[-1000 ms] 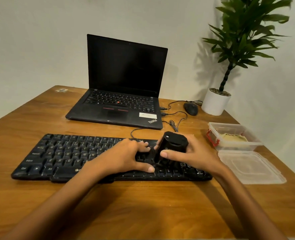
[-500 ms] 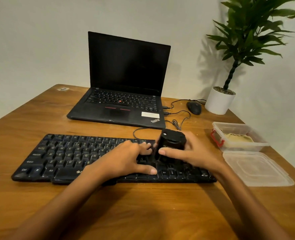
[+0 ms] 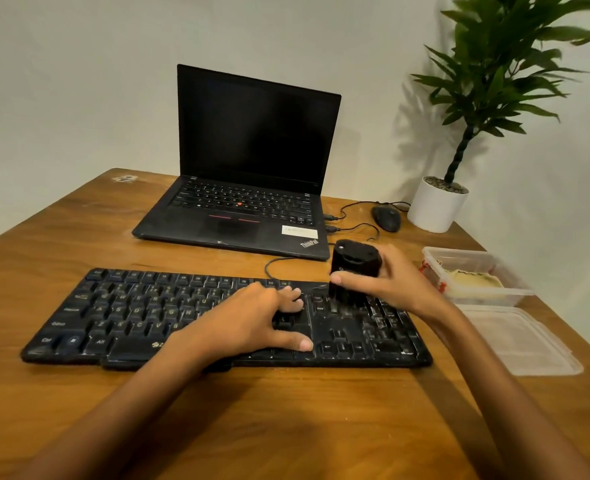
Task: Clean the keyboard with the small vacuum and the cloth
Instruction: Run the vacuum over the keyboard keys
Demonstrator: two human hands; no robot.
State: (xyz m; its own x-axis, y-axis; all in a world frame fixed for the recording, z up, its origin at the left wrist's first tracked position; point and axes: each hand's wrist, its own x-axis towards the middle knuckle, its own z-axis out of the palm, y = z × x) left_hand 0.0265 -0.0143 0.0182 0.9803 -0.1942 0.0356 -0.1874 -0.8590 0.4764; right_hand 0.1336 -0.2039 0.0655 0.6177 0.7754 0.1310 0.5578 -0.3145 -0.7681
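Observation:
A black keyboard (image 3: pixel 124 313) lies across the wooden desk (image 3: pixel 286 427) in front of me. My right hand (image 3: pixel 397 282) grips a small black vacuum (image 3: pixel 354 268), which stands upright on the keys near the keyboard's far right part. My left hand (image 3: pixel 248 322) rests flat on the middle keys, fingers spread, thumb along the bottom row. A pale yellow cloth (image 3: pixel 470 280) lies inside a clear plastic box (image 3: pixel 494 296) to the right of the keyboard.
An open black laptop (image 3: pixel 252 168) stands behind the keyboard, with cables and a black mouse (image 3: pixel 386 218) to its right. A potted plant (image 3: pixel 437 207) fills the far right corner. The box's clear lid (image 3: pixel 518 341) lies by the desk's right edge.
The vacuum and my right hand have slid away from me and slightly right, toward the keyboard's top rows. My left hand has stayed on the keys.

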